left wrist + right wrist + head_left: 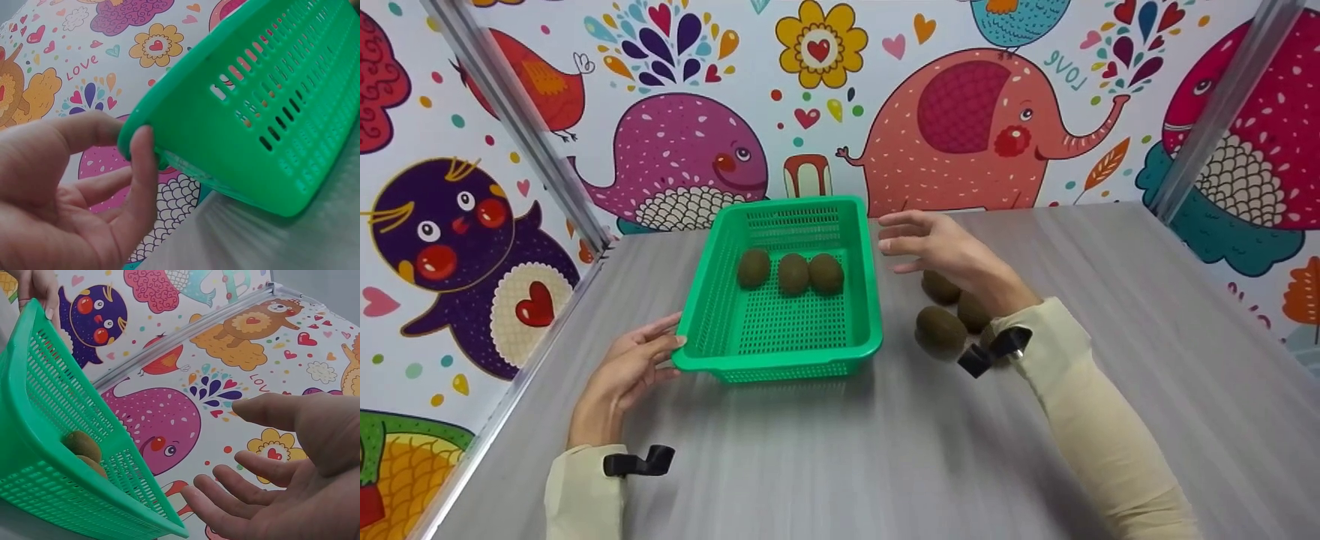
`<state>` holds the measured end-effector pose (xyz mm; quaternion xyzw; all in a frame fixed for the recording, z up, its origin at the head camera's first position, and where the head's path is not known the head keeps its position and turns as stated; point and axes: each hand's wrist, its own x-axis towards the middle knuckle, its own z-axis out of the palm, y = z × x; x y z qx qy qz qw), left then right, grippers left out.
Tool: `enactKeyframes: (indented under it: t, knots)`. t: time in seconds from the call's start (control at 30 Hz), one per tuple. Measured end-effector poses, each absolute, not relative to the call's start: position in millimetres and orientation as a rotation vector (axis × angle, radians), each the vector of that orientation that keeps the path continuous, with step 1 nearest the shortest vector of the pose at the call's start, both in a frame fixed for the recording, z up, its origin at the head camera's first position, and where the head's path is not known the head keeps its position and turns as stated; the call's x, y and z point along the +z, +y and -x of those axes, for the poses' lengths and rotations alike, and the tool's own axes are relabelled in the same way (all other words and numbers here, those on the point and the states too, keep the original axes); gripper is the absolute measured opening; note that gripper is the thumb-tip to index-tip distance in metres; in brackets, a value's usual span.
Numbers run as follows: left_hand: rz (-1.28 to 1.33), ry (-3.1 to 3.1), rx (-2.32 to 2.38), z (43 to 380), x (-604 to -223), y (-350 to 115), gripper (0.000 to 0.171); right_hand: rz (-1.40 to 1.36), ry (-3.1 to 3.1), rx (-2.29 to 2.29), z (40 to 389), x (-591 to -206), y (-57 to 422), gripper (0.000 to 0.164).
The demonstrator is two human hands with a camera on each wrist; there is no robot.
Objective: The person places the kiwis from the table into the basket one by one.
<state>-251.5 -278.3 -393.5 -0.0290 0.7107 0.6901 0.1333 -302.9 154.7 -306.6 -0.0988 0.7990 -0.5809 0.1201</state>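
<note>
A green plastic basket stands on the table with three brown kiwifruits inside. At its near left corner my left hand pinches the rim; in the left wrist view the thumb and a finger meet on either side of it. My right hand is beside the basket's right wall, its fingers spread apart and holding nothing. Under and in front of the right wrist lie several more kiwifruits, partly hidden by the hand and sleeve. The right wrist view shows the open palm facing the basket.
A grey wood-grain table carries everything. Behind it rises a wall panel printed with cartoon animals, and another decorated panel runs along the left. Metal posts stand at the back corners.
</note>
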Motion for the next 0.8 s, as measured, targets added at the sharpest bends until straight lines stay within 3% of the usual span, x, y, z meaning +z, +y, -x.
enactKeyframes:
  t: [0.8]
  knots:
    - [0.082, 2.057, 2.009, 249.9, -393.0, -277.2, 0.068, 0.342, 2.408, -1.627, 274.5, -339.7, 198.1, 0.059]
